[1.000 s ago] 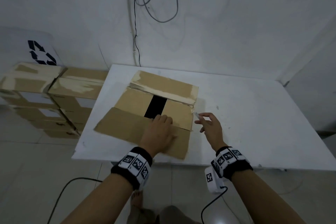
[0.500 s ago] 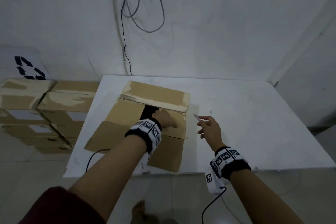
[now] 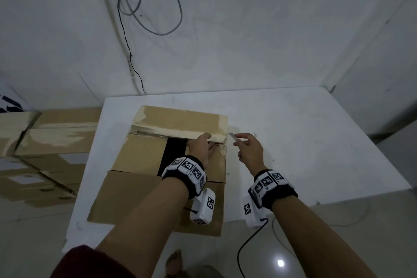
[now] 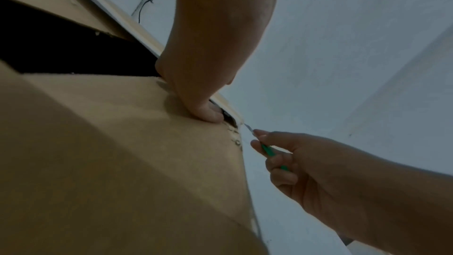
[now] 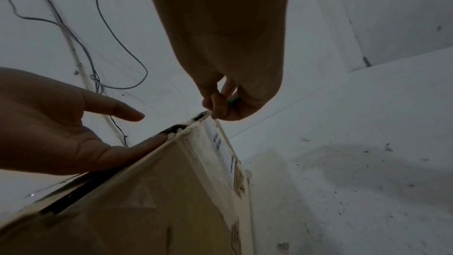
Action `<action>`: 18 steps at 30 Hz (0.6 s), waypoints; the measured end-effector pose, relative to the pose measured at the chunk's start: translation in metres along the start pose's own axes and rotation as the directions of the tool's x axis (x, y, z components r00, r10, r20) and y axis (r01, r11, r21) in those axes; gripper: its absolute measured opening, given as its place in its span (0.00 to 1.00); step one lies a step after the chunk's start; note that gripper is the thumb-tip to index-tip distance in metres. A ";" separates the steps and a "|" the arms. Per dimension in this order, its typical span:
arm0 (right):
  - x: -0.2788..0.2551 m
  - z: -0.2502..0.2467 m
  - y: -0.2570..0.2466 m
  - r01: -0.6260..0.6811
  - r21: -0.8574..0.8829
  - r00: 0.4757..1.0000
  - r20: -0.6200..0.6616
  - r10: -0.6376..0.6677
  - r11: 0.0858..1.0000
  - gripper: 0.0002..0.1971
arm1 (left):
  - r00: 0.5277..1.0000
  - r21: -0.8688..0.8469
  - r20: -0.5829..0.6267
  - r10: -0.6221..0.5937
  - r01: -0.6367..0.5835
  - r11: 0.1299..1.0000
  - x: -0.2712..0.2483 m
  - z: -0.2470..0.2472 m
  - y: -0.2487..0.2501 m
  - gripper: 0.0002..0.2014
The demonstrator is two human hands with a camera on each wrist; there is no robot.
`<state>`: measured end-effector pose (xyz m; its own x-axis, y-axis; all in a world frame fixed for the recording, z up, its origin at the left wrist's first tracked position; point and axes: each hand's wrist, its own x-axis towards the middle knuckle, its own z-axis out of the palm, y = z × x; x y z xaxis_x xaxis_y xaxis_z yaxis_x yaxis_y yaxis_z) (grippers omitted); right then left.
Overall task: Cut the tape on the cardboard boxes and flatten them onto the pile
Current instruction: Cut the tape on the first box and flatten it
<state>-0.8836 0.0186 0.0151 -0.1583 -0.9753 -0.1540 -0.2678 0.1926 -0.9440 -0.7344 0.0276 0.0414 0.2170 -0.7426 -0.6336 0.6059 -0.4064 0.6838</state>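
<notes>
A cardboard box (image 3: pixel 140 153) stands on the white table (image 3: pixel 304 142) with its near flap folded out toward me and a dark gap in the top. My left hand (image 3: pixel 199 146) reaches to the far right corner; its straight fingers (image 5: pixel 157 141) slide into the slit under the far flap (image 3: pixel 180 119), and the thumb (image 5: pixel 117 109) sticks out above it. My right hand (image 3: pixel 248 151) pinches a small green-handled cutter (image 4: pixel 266 149) just right of that corner. The blade tip (image 4: pixel 247 127) sits at the torn, taped edge (image 5: pixel 196 119).
A stack of cardboard boxes (image 3: pixel 45 142) sits on the floor left of the table, by a recycling sign (image 3: pixel 9 104). Cables (image 3: pixel 146 18) hang on the wall behind. A black wire (image 3: pixel 248 246) trails from my right wrist unit. My bare foot (image 3: pixel 173 262) shows below.
My left hand left the near flap and reached forward to the far right corner of the box. My right hand brought the cutter in toward that corner.
</notes>
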 end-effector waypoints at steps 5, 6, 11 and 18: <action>0.003 0.006 0.001 -0.004 0.008 1.000 0.012 0.003 1.000 0.06 | 1.000 -0.042 0.021 0.020 -0.019 0.999 0.006 -0.005 -0.005 0.22; 0.004 0.006 0.001 -0.003 0.005 1.000 0.026 0.003 1.000 0.06 | 0.999 -0.051 0.022 0.023 -0.022 0.998 0.007 -0.006 -0.005 0.22; 0.001 0.005 0.002 -0.003 -0.022 0.996 0.090 0.005 1.000 0.04 | 0.999 -0.055 -0.010 0.052 -0.052 0.997 0.007 -0.006 -0.006 0.24; -0.003 0.003 -0.005 0.001 -0.048 0.995 0.103 0.004 0.999 0.05 | 0.992 -0.046 0.041 0.118 -0.116 0.992 -0.002 -0.010 -0.007 0.12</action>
<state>-0.8789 0.0206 0.0199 -0.0607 -0.9804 -0.1873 -0.3136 0.1969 -0.9289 -0.7311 0.0375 0.0341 0.2554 -0.8066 -0.5331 0.6112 -0.2925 0.7354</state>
